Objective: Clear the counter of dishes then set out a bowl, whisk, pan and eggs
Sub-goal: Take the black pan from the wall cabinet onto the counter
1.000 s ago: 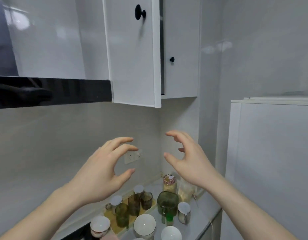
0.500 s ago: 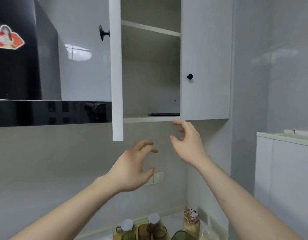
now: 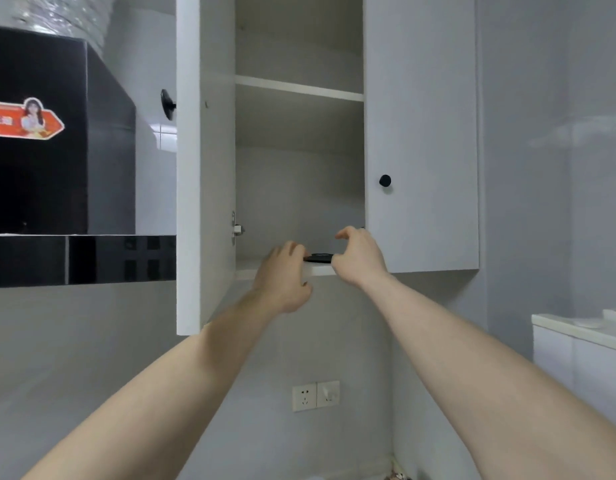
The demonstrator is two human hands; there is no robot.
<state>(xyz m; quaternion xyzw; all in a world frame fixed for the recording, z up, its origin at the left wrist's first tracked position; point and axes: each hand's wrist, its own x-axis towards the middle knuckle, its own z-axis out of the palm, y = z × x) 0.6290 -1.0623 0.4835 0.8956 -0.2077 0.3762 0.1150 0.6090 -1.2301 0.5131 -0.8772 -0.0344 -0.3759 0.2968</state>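
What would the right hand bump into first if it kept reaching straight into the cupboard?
Probably the flat black thing on the bottom shelf; the right hand looks almost on it already, though depth is unclear.

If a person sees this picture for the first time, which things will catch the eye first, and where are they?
First, the two bare arms reaching up: the left hand and right hand meet at the lowest shelf of the open white cabinet, on either side of a flat black object lying there. Next, the black range hood at the left, with its red sticker.
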